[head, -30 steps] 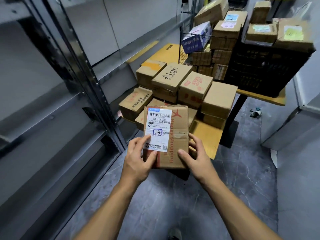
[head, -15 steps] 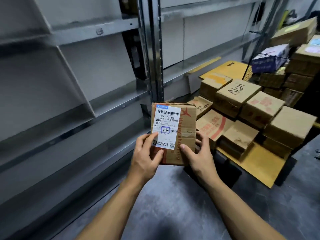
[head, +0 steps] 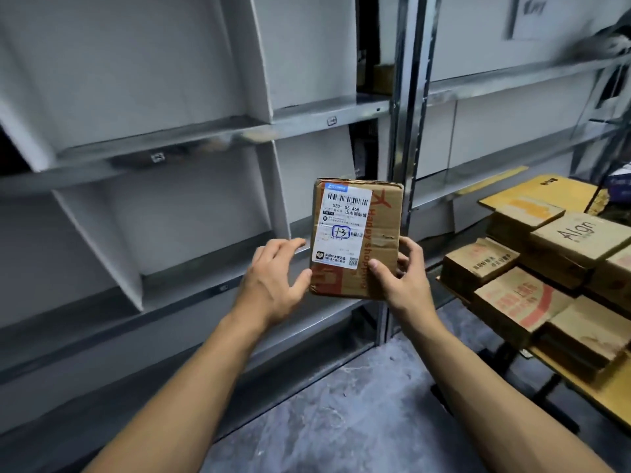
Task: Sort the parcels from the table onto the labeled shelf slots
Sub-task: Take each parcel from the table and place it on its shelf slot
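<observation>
A small brown cardboard parcel [head: 379,233] with a white shipping label, hand-marked "13" in a blue box, is held upright in front of the grey metal shelf [head: 205,139]. My right hand [head: 406,281] grips its lower right corner, thumb on the front and fingers behind. My left hand [head: 273,281] is at the lower left edge with fingers spread; only the thumb touches the parcel. Small label tags [head: 157,157] sit on the shelf rails; their text is unreadable.
White dividers [head: 263,63] split the shelf into slots. A steel upright [head: 406,131] stands behind the parcel. To the right, a yellow table [head: 611,397] carries several more cardboard boxes, one marked "Align" [head: 577,237]. Grey floor lies below.
The view has swung left from the table toward the shelf. The parcel has risen closer to the shelf slots. My left hand has loosened from a grip to a light touch.
</observation>
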{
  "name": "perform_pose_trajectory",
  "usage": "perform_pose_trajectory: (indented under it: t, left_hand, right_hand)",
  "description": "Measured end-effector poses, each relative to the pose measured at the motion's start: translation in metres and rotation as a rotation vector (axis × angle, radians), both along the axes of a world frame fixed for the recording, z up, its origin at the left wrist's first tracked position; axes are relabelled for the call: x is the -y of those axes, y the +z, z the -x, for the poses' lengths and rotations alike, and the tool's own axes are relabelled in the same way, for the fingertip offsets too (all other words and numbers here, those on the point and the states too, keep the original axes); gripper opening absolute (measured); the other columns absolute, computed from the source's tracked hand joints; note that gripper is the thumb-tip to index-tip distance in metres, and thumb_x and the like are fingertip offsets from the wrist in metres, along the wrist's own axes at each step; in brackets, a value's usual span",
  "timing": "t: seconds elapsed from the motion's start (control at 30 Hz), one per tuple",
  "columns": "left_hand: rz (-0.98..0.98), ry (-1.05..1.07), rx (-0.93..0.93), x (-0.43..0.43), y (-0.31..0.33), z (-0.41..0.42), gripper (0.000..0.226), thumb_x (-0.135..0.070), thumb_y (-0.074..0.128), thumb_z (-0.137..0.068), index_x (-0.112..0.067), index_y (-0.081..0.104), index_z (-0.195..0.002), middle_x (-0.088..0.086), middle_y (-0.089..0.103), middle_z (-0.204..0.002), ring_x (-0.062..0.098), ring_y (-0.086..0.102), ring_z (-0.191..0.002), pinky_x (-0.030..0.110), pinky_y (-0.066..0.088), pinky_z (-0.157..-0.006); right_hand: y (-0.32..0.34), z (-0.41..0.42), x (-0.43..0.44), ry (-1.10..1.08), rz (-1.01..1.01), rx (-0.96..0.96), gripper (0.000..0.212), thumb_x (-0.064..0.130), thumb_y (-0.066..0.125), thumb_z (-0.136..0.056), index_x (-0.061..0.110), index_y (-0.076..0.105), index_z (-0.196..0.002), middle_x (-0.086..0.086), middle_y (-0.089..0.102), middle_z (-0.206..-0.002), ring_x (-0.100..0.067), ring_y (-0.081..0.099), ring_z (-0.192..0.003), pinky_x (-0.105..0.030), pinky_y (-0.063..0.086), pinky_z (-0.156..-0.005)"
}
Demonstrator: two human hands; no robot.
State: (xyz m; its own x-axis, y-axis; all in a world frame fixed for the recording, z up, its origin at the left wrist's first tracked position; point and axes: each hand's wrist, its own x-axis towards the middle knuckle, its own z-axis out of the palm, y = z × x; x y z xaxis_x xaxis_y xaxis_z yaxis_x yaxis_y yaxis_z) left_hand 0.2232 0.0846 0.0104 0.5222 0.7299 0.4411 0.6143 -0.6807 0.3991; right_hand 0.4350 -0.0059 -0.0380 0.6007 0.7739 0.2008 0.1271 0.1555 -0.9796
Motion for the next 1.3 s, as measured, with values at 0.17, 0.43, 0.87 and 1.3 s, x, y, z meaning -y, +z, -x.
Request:
perform_pose_trajectory:
  t: [0.17, 0.43, 0.87, 1.3]
  left_hand:
    - [-0.069, 0.122, -0.253, -0.018, 0.023, 0.048, 0.053, -0.046, 0.052, -0.092, -0.028, 0.040, -0.141, -0.002, 0.047, -0.136, 0.020, 0.043, -0.123, 0.040, 0.039, -0.104]
    - [-0.064, 0.287, -0.339, -0.037, 0.043, 0.101, 0.052, -0.046, 0.050, -0.091, -0.031, 0.040, -0.140, -0.003, 0.046, -0.137, 0.022, 0.042, -0.124, 0.039, 0.038, -0.104]
    - [-0.064, 0.514, -0.355, -0.068, 0.070, 0.139, 0.053, -0.049, 0.048, -0.092, -0.032, 0.037, -0.141, -0.004, 0.045, -0.137, 0.021, 0.042, -0.123, 0.040, 0.037, -0.104]
    - [-0.223, 0.670, -0.187, -0.109, 0.136, 0.176, 0.050, -0.042, 0.054, -0.091, -0.027, 0.044, -0.138, -0.002, 0.047, -0.136, 0.022, 0.041, -0.125, 0.041, 0.035, -0.103]
  right_hand:
    - [0.015, 0.029, -0.027, 0.023, -0.038, 0.049, 0.051, 0.040, 0.074, -0.086, 0.064, 0.041, -0.116, 0.020, 0.060, -0.117, -0.008, 0.063, -0.111, -0.048, 0.054, -0.098]
    - [0.033, 0.071, -0.073, 0.110, -0.077, 0.088, 0.055, 0.034, 0.073, -0.089, 0.046, 0.038, -0.131, 0.011, 0.061, -0.125, -0.008, 0.063, -0.112, -0.048, 0.053, -0.100]
    - [0.068, 0.104, -0.158, 0.368, -0.157, 0.072, 0.055, 0.033, 0.072, -0.090, 0.047, 0.038, -0.130, 0.007, 0.060, -0.129, -0.012, 0.062, -0.117, -0.047, 0.055, -0.098]
    - [0.168, 0.150, -0.251, 0.481, -0.396, 0.095, 0.053, 0.040, 0.073, -0.084, 0.058, 0.040, -0.122, 0.009, 0.062, -0.126, -0.011, 0.065, -0.113, -0.046, 0.055, -0.097]
